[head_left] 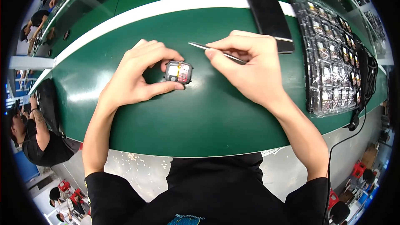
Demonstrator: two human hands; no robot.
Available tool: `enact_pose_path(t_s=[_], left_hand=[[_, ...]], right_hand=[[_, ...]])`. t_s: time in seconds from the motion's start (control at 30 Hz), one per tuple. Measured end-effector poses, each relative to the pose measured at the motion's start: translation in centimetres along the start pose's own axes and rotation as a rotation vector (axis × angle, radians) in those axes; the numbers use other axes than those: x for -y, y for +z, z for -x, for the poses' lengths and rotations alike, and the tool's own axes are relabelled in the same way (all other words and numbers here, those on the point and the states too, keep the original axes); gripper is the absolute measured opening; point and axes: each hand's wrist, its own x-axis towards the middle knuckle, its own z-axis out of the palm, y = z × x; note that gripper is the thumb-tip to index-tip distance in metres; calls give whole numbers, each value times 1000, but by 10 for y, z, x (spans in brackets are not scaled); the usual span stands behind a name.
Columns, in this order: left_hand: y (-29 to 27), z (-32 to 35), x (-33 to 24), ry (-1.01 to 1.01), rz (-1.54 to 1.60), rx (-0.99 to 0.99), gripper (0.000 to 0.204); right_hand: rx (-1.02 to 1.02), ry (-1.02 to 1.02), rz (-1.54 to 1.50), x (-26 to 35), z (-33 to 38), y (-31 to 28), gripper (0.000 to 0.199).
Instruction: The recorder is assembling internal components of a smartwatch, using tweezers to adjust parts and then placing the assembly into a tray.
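Between the thumb and fingers of my left hand (143, 68) sits a small square black case (179, 72), open-faced, with white, yellow and red parts showing inside. It looks like an opened watch-sized electronic housing; its exact kind I cannot make out. My right hand (250, 60) is closed around a pair of thin metal tweezers (216, 53). Their tip points left and stays apart from the case, up and to its right. Both hands are over the green tabletop (200, 121).
A clear plastic tray (331, 64) of several similar small units stands at the right. Black cables (370, 77) lie beside it. Beyond my right hand is a flat black rectangular object (270, 14). A white strip (179, 3) crosses the table's far side. Another person (39, 137) sits at the left.
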Motion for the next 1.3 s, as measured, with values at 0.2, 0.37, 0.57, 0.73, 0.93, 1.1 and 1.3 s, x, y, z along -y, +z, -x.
enact_pose_path(t_s=[0.2, 0.37, 0.57, 0.73, 0.93, 1.1, 1.3], left_hand=[[6, 7, 9, -190, 191, -83, 54], [-12, 15, 23, -324, 481, -351, 56], [-10, -83, -67, -50, 514, -271, 62], [37, -202, -157, 272, 417, 20, 50], [111, -291, -217, 532, 171, 254, 50], [156, -317, -232, 675, -17, 385, 49], [179, -330, -235, 807, -31, 297, 45]], right_hand=[[-44, -37, -55, -10, -2, -1, 14], [-19, -62, -46, -7, -2, 7, 14], [59, -43, -4, 5, 6, 1, 14], [57, -115, 13, -12, 10, 11, 13], [157, -24, -67, 17, 14, -9, 20], [216, 8, -315, 5, 27, -6, 25], [234, -14, -437, -8, 27, -1, 24]])
